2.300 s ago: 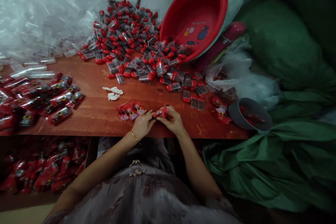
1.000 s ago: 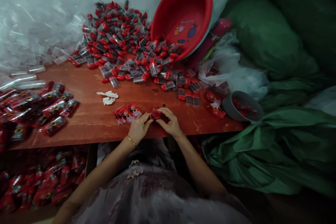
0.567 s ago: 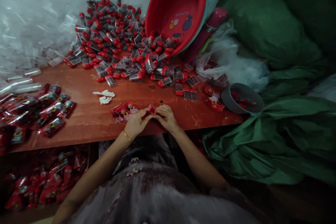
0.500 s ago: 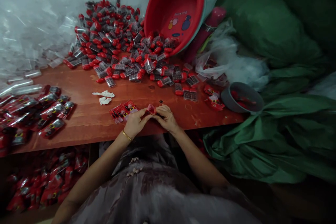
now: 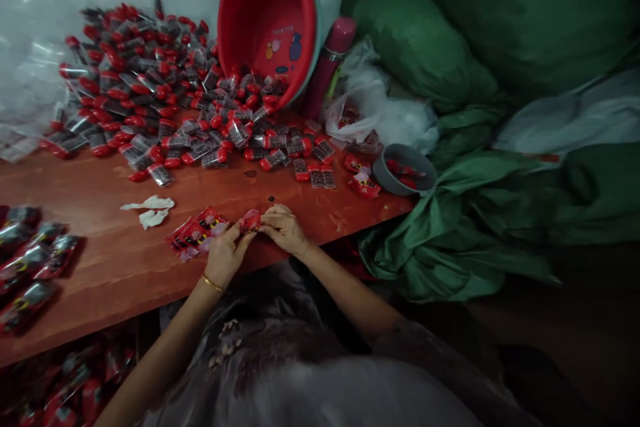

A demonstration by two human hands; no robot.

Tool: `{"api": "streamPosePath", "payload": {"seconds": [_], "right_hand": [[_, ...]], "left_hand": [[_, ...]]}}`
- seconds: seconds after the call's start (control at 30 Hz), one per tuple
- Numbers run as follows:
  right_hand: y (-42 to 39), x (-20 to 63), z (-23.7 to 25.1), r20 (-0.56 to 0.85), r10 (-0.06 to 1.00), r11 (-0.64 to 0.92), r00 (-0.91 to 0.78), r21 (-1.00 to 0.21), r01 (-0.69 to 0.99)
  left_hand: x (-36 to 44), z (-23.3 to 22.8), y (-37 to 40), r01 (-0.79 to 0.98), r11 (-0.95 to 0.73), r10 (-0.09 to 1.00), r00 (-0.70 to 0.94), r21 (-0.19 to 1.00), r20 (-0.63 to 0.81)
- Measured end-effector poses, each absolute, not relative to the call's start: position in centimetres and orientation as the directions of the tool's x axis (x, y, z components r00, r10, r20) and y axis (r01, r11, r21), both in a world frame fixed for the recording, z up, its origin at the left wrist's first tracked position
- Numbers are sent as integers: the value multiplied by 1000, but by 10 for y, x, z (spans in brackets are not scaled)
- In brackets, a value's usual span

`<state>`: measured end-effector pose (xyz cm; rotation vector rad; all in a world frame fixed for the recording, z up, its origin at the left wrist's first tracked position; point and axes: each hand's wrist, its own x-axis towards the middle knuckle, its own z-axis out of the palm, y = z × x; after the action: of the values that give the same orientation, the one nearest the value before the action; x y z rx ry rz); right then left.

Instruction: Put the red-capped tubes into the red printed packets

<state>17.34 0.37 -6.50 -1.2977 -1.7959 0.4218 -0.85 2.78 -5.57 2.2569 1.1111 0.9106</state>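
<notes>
Between both hands, above the front edge of the table, is a small red printed wrapper [image 5: 251, 221]. My left hand [image 5: 226, 251], with a gold bangle at its wrist, pinches the wrapper's left side. My right hand [image 5: 284, 230] has its fingers closed at the wrapper's right edge. Whether anything is inside the wrapper I cannot tell. Flat red printed wrappers [image 5: 196, 232] lie just left of my left hand. Beyond my hands, a large heap of clear tubes with red caps and dark contents [image 5: 145, 90] spreads across the reddish table [image 5: 107, 227].
A red basin [image 5: 250, 20] lies tipped at the back, beside a dark pink flask [image 5: 327, 60]. A grey bowl [image 5: 425, 183] with red pieces stands right, near green cloth [image 5: 425, 240]. Wrapped tubes [image 5: 30, 300] lie left. A crumpled white tissue [image 5: 155, 210] is nearby.
The view has swung right, so things on the table sit further left. The wrapper has turned: its pinkish opening showed earlier, and now more of its red printed face shows. Both hands keep hold.
</notes>
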Motion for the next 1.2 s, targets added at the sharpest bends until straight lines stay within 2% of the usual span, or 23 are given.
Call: {"api": "streamPosePath", "payload": {"seconds": [0.13, 0.4, 0.57, 0.73, 1.07, 1.13, 1.2], "right_hand": [[1, 175, -64, 452, 884, 419, -119, -653, 631], [4, 170, -58, 492, 858, 489, -144, -700, 520], [7, 171, -62, 464, 868, 475, -179, -664, 577], [8, 170, -63, 391, 887, 441, -245, -565, 697], [8, 169, -64, 382, 896, 412, -227, -523, 746], [7, 170, -62, 378, 901, 405, -215, -548, 732], [5, 169, -61, 382, 909, 380, -166, -595, 709]], "left_hand": [[-6, -67, 28, 537, -608, 791, 472, 584, 390], [-4, -64, 27, 582, -557, 814, 526, 593, 248], [-8, -57, 26, 561, -527, 820, 534, 638, 208], [-17, -45, 27, 421, -520, 789, 571, 743, 228], [-11, -49, 25, 529, -539, 824, 494, 655, 278], [-12, -41, 24, 533, -507, 841, 479, 677, 253], [-17, -29, 23, 503, -432, 878, 423, 749, 223]]}}
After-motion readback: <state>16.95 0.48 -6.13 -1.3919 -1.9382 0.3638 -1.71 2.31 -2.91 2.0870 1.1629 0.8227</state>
